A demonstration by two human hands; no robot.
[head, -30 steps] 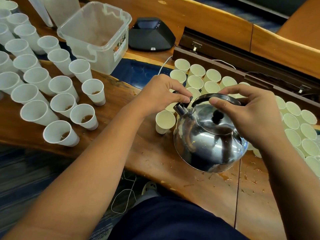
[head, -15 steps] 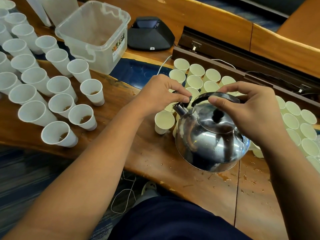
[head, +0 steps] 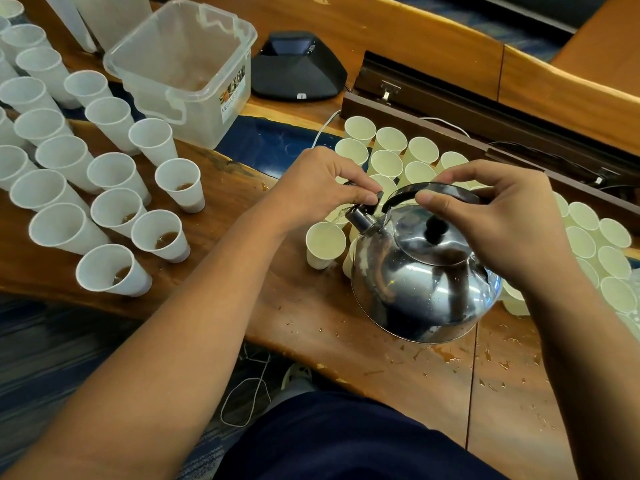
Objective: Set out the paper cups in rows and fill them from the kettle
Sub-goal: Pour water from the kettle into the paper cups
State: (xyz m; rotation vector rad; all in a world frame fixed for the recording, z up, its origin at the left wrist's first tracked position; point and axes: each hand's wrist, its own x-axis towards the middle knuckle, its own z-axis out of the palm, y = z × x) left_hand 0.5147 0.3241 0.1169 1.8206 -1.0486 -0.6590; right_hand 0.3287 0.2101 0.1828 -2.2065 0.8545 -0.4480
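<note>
A steel kettle (head: 424, 271) is held above the wooden table (head: 381, 358) at centre right. The right hand (head: 502, 223) curls around its black handle; the left hand (head: 311, 188) pinches the spout cap. Cream paper cups (head: 386, 164) cluster at twelve o'clock, white cups (head: 104, 216) at nine.

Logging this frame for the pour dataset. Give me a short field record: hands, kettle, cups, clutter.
left hand: pinches the spout cap
right hand: grips the handle
kettle: steel, lid on, tilted toward the cream cups
cream cups: clustered beyond and right of kettle
white cups: rows at left, four nearest hold brown liquid
bin: clear plastic, back left
table: wet spots near kettle
</note>
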